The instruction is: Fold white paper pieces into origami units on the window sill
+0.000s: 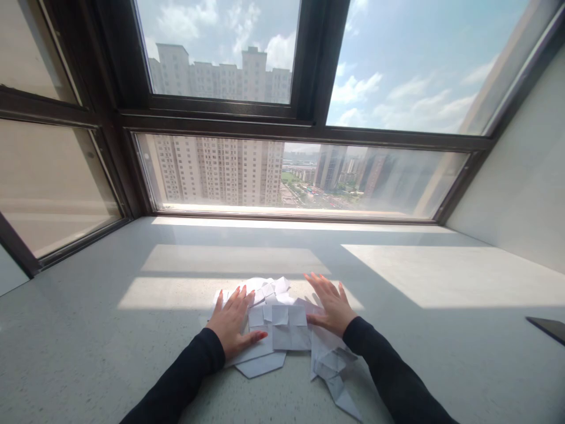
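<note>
Several creased and folded sheets of white paper (290,335) lie overlapped in a loose heap on the pale speckled sill. My left hand (235,322) rests on the left side of the heap, palm down with its fingers apart. At the heap's right side, my right hand (331,304) is spread, its thumb at the edge of a square creased sheet and its other fingers over the sill. Below it, a crumpled folded piece (332,365) reaches toward me. Parts of the papers are hidden beneath both hands.
The stone windowsill (88,330) spreads around the papers, with patches of sunlight on it. A dark-framed window (300,219) closes off the far side, and a white wall (521,194) stands at right. A dark flat object (549,330) lies at the right edge.
</note>
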Demonstrator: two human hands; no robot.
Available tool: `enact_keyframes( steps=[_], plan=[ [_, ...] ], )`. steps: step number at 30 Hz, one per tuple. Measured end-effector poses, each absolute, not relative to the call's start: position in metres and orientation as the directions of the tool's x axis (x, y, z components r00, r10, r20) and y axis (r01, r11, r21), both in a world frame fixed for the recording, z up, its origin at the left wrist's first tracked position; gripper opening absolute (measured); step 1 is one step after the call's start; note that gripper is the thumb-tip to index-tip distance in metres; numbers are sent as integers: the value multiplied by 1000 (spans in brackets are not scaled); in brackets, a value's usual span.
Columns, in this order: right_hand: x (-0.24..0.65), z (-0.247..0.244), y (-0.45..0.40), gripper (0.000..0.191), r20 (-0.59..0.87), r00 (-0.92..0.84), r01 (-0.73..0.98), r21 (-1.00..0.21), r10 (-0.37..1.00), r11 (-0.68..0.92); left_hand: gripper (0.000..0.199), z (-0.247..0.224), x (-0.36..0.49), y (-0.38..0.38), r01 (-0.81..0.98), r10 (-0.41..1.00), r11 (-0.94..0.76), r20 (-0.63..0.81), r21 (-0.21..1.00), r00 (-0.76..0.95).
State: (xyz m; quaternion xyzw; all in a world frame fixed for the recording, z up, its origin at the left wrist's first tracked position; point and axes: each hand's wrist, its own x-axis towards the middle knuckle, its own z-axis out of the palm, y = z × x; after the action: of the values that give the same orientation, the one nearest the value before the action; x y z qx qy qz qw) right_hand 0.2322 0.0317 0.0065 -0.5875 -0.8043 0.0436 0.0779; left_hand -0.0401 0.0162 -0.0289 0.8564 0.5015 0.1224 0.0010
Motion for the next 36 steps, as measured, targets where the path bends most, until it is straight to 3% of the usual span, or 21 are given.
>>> enact_keyframes(
  steps=[4,13,17,22,26,29,33,36],
  plan=[
    [259,9,20,105,-31,-415,877,-278,909,391,82,-25,-47,18,868,863,-478,254,133,436],
    [258,1,19,122,-130,-320,944,-124,939,304,93,-30,-45,18,829,838,-538,206,151,506],
    [238,0,22,113,-61,-300,949,-125,952,291,90,-31,-40,18,830,836,-540,201,139,511],
    [217,-2,25,83,132,-231,963,-110,964,246,78,-27,-36,18,864,859,-489,238,120,453],
    [222,0,29,59,306,-262,937,-147,915,317,72,-21,-37,16,870,863,-479,244,117,443],
    [219,6,26,49,408,-302,894,-192,861,405,79,-18,-34,13,844,844,-521,228,127,486],
    [189,7,15,56,378,-479,797,-190,792,573,84,-22,-30,14,828,846,-529,185,186,499],
    [168,3,11,54,313,-537,774,-188,784,605,82,-29,-31,20,814,851,-524,189,252,489]
  ],
)
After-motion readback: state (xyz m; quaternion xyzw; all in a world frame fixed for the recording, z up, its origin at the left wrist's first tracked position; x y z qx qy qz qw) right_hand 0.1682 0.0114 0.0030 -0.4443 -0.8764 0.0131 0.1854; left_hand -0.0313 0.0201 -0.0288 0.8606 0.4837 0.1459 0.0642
